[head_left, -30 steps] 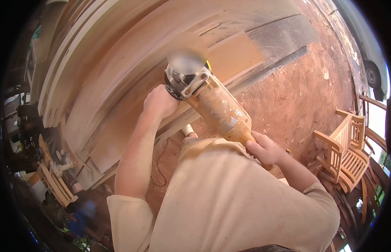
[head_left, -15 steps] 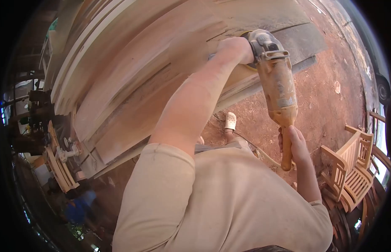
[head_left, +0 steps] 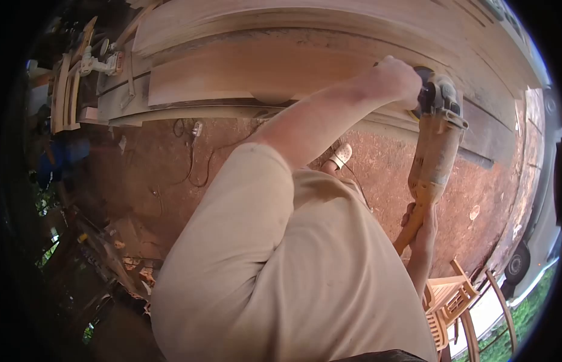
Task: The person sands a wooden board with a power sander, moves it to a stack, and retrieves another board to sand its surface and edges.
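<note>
A dusty yellow angle grinder [head_left: 437,154] is held in both hands over the right end of a wide wooden board [head_left: 233,75]. My left hand [head_left: 397,81] is closed beside the grinder's head, at its side grip, which the fingers mostly hide. Farther back, my right hand [head_left: 422,228] wraps around the rear handle from below. Part of a dark round disc shows at the grinder's head, low over the wood. Fine dust coats the tool and the boards.
Long planks are stacked at the far side. At left a cordless drill [head_left: 100,64] lies near wooden pieces. A power strip [head_left: 197,128] and cords lie on the reddish ground. A wooden chair [head_left: 450,298] stands at lower right, and a parked vehicle [head_left: 537,241] is beyond.
The camera view has turned, so the boards now run more level across the top. The grinder and both hands appear farther right and lower, with the same grip.
</note>
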Demonstrator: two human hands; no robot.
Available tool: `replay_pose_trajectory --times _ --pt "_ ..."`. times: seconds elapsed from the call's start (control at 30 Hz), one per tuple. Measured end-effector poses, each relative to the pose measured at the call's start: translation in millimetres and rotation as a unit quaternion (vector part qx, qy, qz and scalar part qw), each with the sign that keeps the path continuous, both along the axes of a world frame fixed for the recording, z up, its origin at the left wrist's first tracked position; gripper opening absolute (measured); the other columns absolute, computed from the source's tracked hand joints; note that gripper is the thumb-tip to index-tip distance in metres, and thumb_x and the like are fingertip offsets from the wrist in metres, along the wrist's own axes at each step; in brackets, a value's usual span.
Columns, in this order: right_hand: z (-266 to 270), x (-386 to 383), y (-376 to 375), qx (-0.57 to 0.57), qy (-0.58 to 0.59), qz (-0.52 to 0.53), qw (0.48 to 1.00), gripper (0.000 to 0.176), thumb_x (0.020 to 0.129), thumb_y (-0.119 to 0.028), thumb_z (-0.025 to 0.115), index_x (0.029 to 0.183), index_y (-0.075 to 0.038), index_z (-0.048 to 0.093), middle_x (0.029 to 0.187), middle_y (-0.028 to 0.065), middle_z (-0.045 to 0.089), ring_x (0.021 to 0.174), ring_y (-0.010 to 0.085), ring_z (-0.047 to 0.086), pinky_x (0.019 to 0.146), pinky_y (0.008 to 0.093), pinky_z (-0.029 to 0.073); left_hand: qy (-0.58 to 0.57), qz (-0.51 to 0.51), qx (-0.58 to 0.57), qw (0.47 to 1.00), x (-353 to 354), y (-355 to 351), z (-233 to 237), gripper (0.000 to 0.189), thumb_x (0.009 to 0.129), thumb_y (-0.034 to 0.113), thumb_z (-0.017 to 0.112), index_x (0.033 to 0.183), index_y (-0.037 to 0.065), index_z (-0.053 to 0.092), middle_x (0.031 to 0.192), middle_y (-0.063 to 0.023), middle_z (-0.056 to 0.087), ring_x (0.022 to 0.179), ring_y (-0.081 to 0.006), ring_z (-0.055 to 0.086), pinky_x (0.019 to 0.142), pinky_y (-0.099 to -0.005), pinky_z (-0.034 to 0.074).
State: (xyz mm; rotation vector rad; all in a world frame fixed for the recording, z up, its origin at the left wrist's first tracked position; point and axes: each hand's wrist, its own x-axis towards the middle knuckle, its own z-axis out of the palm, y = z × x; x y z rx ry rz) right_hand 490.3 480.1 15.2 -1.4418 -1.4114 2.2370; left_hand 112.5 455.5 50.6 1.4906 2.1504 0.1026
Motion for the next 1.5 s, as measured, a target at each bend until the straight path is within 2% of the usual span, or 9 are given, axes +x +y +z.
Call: replay_pose_trajectory --times 0.07,0.13,0.2,0.4,0.5,1.07,1.17,1.33,1.5 --pt "-6 -11 -13 0.004 -0.014 0.035 0.999 0.04 0.11 -0.038 0.045 0.132 -0.005 0.053 0.094 0.0095 0.063 0.069 0.0176 0.061 0.061 0.0321 0.052 -0.002 0.057 0.034 0.998 -28 -73 -10 0.05 0.097 0.051 0.063 0.103 0.004 0.078 0.103 -0.0155 0.076 0.101 -0.0323 0.072 0.085 -0.048 0.055" --pt "-5 -28 -24 0.011 -0.034 0.067 0.997 0.041 0.11 -0.042 0.047 0.129 -0.006 0.055 0.096 0.0086 0.064 0.068 0.0171 0.061 0.061 0.0321 0.052 -0.034 0.14 0.237 0.961 -48 -142 -49 0.048 0.098 0.048 0.065 0.097 0.002 0.075 0.091 -0.0153 0.074 0.086 -0.0311 0.071 0.076 -0.045 0.053" --pt "1 -52 -36 -0.004 -0.039 0.139 0.99 0.036 0.11 -0.039 0.049 0.128 -0.008 0.056 0.096 0.0071 0.063 0.073 0.0161 0.061 0.063 0.0316 0.052 -0.132 0.265 0.279 0.914 -50 -200 -56 0.037 0.097 0.04 0.071 0.095 0.003 0.074 0.083 -0.0109 0.072 0.075 -0.0215 0.068 0.071 -0.0361 0.052" --pt "2 -141 -95 -0.05 -0.008 0.219 0.974 0.051 0.109 -0.033 0.051 0.151 -0.005 0.044 0.097 0.005 0.061 0.079 0.0127 0.058 0.068 0.0283 0.049 -0.375 0.537 0.525 0.545 -44 -330 -111 0.028 0.089 0.028 0.084 0.094 0.003 0.072 0.083 -0.0008 0.07 0.077 -0.0085 0.061 0.071 -0.0252 0.049" --pt "9 -202 -135 -0.069 -0.003 0.291 0.954 0.051 0.109 -0.03 0.052 0.152 -0.004 0.042 0.099 0.0039 0.061 0.081 0.0116 0.057 0.07 0.0282 0.049 -0.31 0.614 0.538 0.487 -58 -395 -110 0.028 0.09 0.027 0.084 0.094 0.002 0.071 0.084 -0.0011 0.069 0.077 -0.0084 0.061 0.073 -0.0245 0.049" --pt "12 -419 -292 0.001 -0.012 0.559 0.829 0.064 0.109 -0.046 0.049 0.16 -0.01 0.034 0.106 0.0063 0.061 0.09 0.0136 0.059 0.077 0.0313 0.054 -0.273 0.748 0.38 0.471 -169 -647 -80 0.049 0.08 0.035 0.093 0.101 0.002 0.064 0.085 -0.0065 0.069 0.07 -0.0138 0.068 0.058 -0.0247 0.056" --pt "16 -440 -307 0.04 -0.012 0.576 0.817 0.066 0.108 -0.049 0.051 0.159 -0.01 0.036 0.112 0.0096 0.063 0.094 0.0156 0.061 0.081 0.034 0.055 -0.232 0.76 0.37 0.482 -179 -658 -73 0.049 0.081 0.041 0.091 0.096 0.003 0.065 0.081 -0.0059 0.068 0.069 -0.0138 0.068 0.058 -0.0259 0.055" --pt "38 -447 -307 0.015 -0.023 0.564 0.825 0.073 0.105 -0.051 0.055 0.16 -0.007 0.034 0.142 0.02 0.058 0.127 0.0274 0.059 0.109 0.0426 0.046 -0.261 0.751 0.336 0.505 -187 -663 -71 0.049 0.083 0.044 0.089 0.096 0.004 0.065 0.08 -0.0066 0.069 0.069 -0.0151 0.069 0.057 -0.0271 0.055" --pt "39 -399 -263 0.01 -0.079 0.518 0.852 0.075 0.105 -0.046 0.056 0.164 -0.008 0.029 0.142 0.0192 0.058 0.13 0.0274 0.056 0.11 0.0425 0.045 -0.281 0.732 0.319 0.532 -171 -611 -76 0.048 0.083 0.039 0.09 0.096 0.002 0.063 0.078 -0.0081 0.068 0.069 -0.0169 0.069 0.056 -0.0268 0.056"
